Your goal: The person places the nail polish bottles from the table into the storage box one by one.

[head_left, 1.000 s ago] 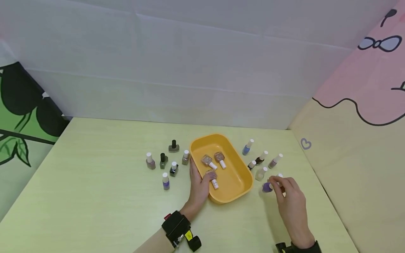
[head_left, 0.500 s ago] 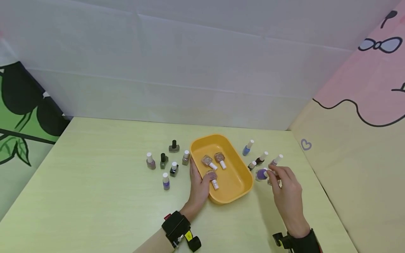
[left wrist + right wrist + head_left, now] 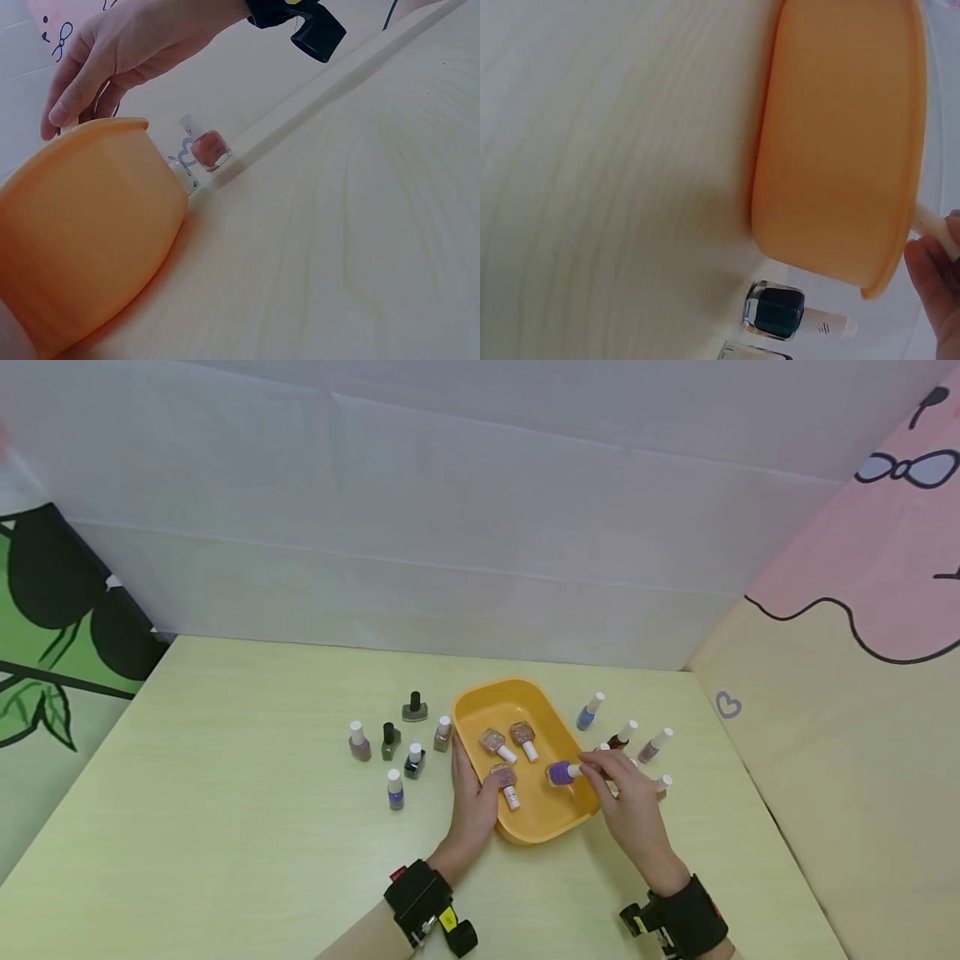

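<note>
A yellow-orange plastic basin (image 3: 547,817) stands mid-table in the head view. My left hand (image 3: 471,810) grips its left side, thumb over the rim and fingers along the outer wall. Inside lie three glittery nail polish bottles (image 3: 522,734) with white caps. My right hand (image 3: 632,806) pinches a purple nail polish bottle (image 3: 559,773) by its white cap and holds it tilted over the basin's right part. From the left wrist, the right hand's fingertips (image 3: 61,114) show right at the rim, and the basin wall hides the bottle.
Left of the basin stand several polish bottles (image 3: 358,745), some black-capped. More stand to the right, among them a blue one (image 3: 587,717) and, in the right wrist view, a dark one (image 3: 776,310) near the basin. A white wall (image 3: 420,602) closes the table's back.
My right hand has picked the purple nail polish bottle off the table on the right and carried it left over the basin. The left hand and basin stay put.
</note>
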`<state>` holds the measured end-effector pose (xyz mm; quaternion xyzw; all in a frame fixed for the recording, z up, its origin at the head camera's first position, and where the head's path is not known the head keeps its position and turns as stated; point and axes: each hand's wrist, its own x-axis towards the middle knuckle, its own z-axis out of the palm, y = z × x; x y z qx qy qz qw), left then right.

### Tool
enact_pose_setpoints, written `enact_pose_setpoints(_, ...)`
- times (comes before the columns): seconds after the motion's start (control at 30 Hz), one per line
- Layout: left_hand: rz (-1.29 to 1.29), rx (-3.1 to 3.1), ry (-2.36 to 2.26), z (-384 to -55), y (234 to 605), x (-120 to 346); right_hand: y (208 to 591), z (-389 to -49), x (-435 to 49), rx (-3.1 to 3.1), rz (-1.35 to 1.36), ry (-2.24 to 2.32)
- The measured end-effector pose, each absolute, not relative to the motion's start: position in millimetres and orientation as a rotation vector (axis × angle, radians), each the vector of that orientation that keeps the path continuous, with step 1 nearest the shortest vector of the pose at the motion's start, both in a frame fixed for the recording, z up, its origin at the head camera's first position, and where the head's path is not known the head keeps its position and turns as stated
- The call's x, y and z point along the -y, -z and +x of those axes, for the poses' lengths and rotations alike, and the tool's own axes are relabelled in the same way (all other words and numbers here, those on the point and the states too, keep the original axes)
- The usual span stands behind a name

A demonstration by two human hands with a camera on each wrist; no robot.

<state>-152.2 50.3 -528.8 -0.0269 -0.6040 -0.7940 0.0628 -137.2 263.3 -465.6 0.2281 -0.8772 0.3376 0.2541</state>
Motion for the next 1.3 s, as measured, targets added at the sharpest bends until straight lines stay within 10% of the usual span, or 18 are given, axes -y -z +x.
enact_pose_setpoints(1.3, -0.029, 1.947, 2.320, -151, 529, -49, 455, -150, -246, 3.046, 0.658, -0.687)
